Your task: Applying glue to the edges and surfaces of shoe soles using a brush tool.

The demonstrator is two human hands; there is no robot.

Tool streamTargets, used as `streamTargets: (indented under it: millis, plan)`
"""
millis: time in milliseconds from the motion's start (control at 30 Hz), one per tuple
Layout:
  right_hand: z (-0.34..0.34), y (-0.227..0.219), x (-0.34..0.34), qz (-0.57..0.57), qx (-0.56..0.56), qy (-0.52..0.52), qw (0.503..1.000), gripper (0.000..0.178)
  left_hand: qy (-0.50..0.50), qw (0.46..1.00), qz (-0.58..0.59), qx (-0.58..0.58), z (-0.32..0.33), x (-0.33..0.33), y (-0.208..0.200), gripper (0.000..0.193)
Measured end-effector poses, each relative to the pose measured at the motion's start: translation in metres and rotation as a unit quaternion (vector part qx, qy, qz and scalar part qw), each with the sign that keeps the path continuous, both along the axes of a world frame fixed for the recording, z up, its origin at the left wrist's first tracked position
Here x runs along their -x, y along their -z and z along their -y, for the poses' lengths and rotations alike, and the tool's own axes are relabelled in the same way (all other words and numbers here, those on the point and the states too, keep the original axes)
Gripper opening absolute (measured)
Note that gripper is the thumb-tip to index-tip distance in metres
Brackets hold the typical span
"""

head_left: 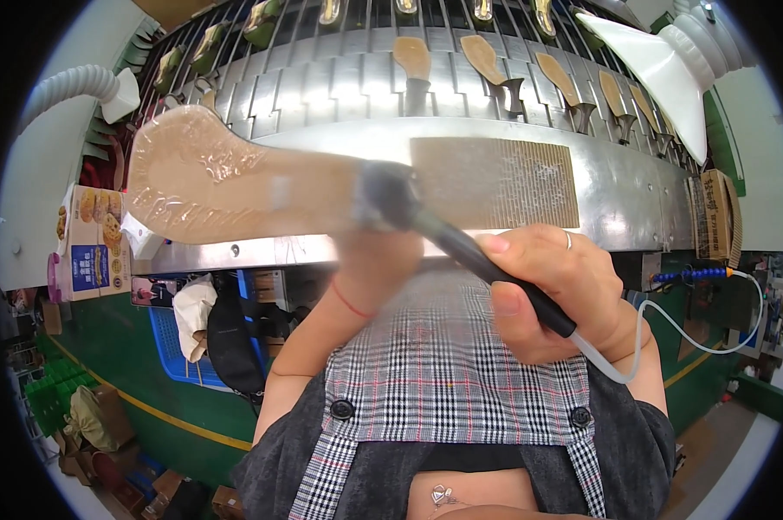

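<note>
My left hand [376, 260], blurred, grips a tan shoe sole [210, 173] at its narrow heel end. The sole lies level above the metal bench edge, its broad forefoot pointing left. Wet, shiny glue rings the forefoot. In my closed right hand [569, 282] is a glue brush [478, 257] with a black handle. A whitish tube [606, 370] runs out of the handle's lower end. The brush's dark, smeared head is over the heel end of the sole, in front of my left fingers; whether it touches cannot be told.
Corrugated cardboard [530, 182] lies on the metal bench [617, 182]. Beyond it, a slatted conveyor [322, 87] carries several heeled soles and shoes. A white extraction hood [660, 74] hangs at right. A food carton [97, 247] stands left; a blue basket [171, 347] sits below.
</note>
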State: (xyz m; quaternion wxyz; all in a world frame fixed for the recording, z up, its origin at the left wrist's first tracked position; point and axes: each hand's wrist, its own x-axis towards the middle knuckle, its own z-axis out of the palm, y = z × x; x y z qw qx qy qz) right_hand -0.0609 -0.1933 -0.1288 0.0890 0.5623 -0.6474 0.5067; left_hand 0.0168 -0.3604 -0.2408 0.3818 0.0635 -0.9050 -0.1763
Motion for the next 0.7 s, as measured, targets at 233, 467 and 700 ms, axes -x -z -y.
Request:
streamTargets:
  millis: [233,467,700]
  plan:
    - [-0.011,0.006,0.014,0.121,0.007,-0.059,0.991,0.023,0.059,0.997,-0.006,-0.046,0.002,0.002,-0.010,0.024]
    - [-0.021,0.007,0.024,0.114,0.017,-0.081,0.990,0.026,0.101,0.990,0.008,-0.094,0.003,0.000,-0.016,0.023]
    - [-0.026,-0.004,0.031,0.264,-0.091,-0.081,0.957,0.025,0.050,0.999,-0.001,-0.008,0.005,-0.001,-0.008,0.027]
